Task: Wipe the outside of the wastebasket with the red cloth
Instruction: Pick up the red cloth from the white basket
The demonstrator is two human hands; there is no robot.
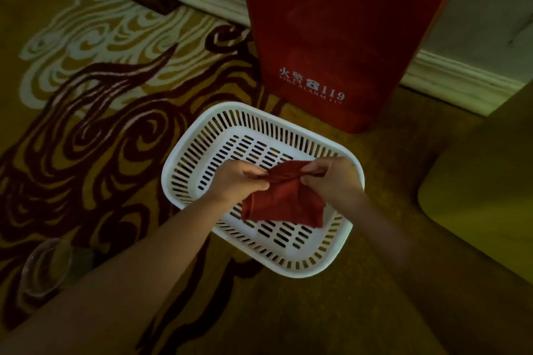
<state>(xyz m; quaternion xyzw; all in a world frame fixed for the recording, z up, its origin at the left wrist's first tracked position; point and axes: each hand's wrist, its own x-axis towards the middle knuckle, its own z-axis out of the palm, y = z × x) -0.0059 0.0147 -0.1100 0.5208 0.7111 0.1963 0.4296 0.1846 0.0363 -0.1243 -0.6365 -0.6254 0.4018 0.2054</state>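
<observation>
**Cloth held over the basket, outer walls not yet touched**

At far left, low on the patterned carpet [86, 130], a clear glass [46, 268] stands well apart from the work. Moving right, the left hand [239, 181] is pinched shut on the upper left edge of the cloth [284, 203], fingers curled over a bunched fold. The cloth hangs between the two hands, its long axis running roughly left to right, its lower edge draping down above the floor of the basket [178, 170]. The right hand [328, 177] is likewise closed on the cloth's upper right edge, near the basket's right rim.

The basket, white and slotted, sits upright on the carpet directly below the hands, mouth up, its long axis running from upper left to lower right. Beyond it stands a red extinguisher box [331, 37] against the wall; at far right is a yellow-green cushion [484, 187].

The hands look to be straightening or folding the cloth, so wiping has probably not begun. The outer walls lie below and outward of both grips. The right hand is nearer the right wall, the left hand nearer the left wall; either must drop outside the rim to reach them.
</observation>
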